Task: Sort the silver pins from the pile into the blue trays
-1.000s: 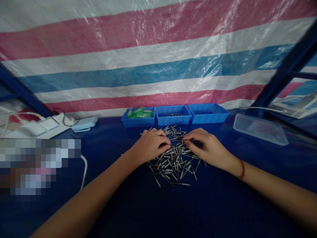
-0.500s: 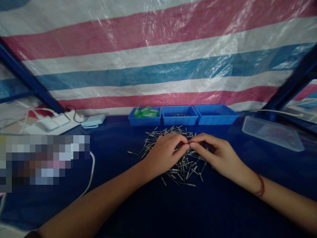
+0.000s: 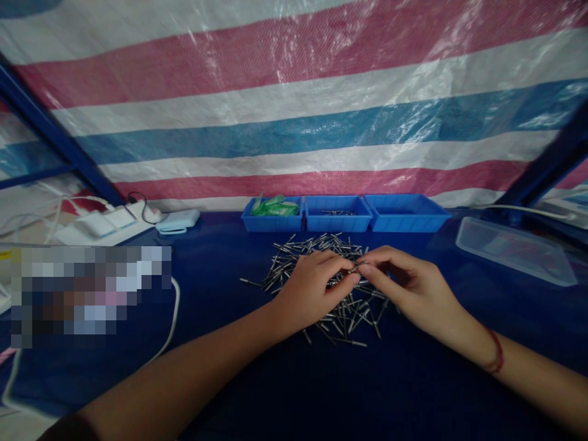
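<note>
Pinching a slim blind rivet [image 3: 353, 268] between the fingertips of the left hand [image 3: 316, 285] and the right hand [image 3: 413, 282], pressing thumb and forefinger to it from both sides. Hiding most of it behind the fingers, so making its exact angle impossible to tell. Facing a woven tarpaulin [image 3: 294, 79] striped in red, white and blue. Working over a dark blue tabletop [image 3: 285, 392]. Having at the far side, in a row, a blue left tray [image 3: 273, 225] containing green plastic packets [image 3: 278, 207], a middle tray [image 3: 337, 225] containing a few loose rivets [image 3: 339, 213], and a right tray [image 3: 408, 225]. Covering part of a tangled rivet pile [image 3: 349, 313] with both hands, holding the pinched one just above it. Having a clear plastic lid [image 3: 514, 251] lying far right, and a white power strip [image 3: 124, 234] lying far left, near a light-blue case [image 3: 177, 222]. Wearing a red cord bracelet [image 3: 496, 352] on the right wrist. Having one stray rivet [image 3: 251, 282] lying at the left fringe of the pile.
</note>
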Demonstrator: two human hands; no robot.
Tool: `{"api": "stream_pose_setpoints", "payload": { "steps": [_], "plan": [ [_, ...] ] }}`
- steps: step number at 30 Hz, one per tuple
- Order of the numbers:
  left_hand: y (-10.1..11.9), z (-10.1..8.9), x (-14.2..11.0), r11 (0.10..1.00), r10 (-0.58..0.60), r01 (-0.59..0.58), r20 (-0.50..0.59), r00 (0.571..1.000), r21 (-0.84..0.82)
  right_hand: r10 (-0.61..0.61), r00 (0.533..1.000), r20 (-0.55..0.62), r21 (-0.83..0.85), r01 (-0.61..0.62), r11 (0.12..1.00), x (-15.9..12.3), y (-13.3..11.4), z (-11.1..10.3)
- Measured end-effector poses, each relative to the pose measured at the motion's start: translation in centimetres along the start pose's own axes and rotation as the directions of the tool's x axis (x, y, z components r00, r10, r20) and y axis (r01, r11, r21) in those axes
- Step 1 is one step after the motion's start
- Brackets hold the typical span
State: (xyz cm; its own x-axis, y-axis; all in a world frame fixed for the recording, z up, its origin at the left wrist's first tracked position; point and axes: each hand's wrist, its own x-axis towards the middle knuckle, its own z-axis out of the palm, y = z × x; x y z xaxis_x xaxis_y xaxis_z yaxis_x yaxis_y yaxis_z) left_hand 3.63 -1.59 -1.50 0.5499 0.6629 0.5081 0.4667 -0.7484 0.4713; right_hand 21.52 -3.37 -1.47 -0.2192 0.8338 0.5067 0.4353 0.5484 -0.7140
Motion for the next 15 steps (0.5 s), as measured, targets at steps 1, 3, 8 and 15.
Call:
{"api": "stream_pose_setpoints", "payload": {
  "steps": [1, 3, 8, 15],
  "plan": [
    [-0.01, 0.02, -0.01, 1.0, 0.004, -0.004, 0.002, 1.0, -0.003, -0.01, 1.0, 0.004, -0.003, 0.01, 1.0, -0.01, -0.02, -0.01],
    [-0.07, 0.05, -0.03, 1.0, 0.006, -0.006, 0.004, 1.0, -0.008, -0.025, 1.0, 0.015, -0.009, 0.025, 1.0, -0.04, -0.04, -0.06],
    [-0.36, 0.22, -0.05, 1.0, 0.008, -0.008, 0.002, 1.0, -0.004, -0.068, 0.997, 0.034, -0.038, 0.07, 0.997, -0.04, -0.21, -0.2],
    [-0.41, 0.04, 0.03, 1.0, -0.006, 0.005, -0.069, 0.998, -0.008, -0.104, 0.994, 0.032, -0.121, 0.107, 0.987, 0.16, 0.31, -0.43]
  ]
}}
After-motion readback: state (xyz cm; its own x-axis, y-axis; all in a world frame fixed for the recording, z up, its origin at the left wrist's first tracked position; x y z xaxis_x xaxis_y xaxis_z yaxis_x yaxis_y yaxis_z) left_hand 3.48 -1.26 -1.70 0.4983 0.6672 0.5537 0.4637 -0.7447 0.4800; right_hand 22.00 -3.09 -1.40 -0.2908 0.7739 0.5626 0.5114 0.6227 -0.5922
